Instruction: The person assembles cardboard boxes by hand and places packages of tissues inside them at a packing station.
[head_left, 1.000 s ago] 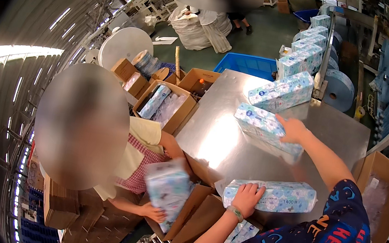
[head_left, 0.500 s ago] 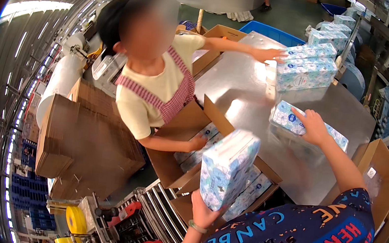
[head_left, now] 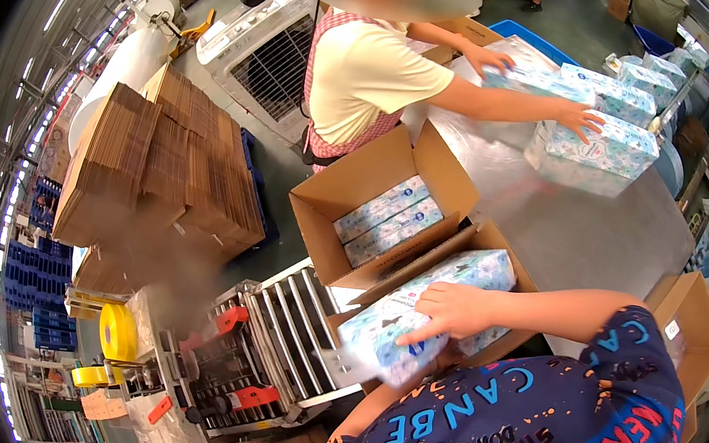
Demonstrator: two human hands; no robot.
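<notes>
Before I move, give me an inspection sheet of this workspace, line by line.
Surface: shiny metal table, with floral packs on its far part.
Job's things: blue floral pack tilted over the near carton; another open carton holds boxed packs.
Clutter: stacked flat cardboard at the left.
Hands: right hand lies across the tilted pack, firmness of grip unclear; left hand hidden.
Cables: none clearly made out.
Surroundings: a co-worker with hands on the table's packs; roller conveyor, yellow roll nearby.

Pack (head_left: 391, 317) over the nearer carton (head_left: 494, 237), open carton (head_left: 347, 175) behind holding packs (head_left: 385, 208), worktop (head_left: 606, 234) to the right, roller conveyor (head_left: 294, 326) to the left, cardboard stacks (head_left: 191, 158) farther left
</notes>
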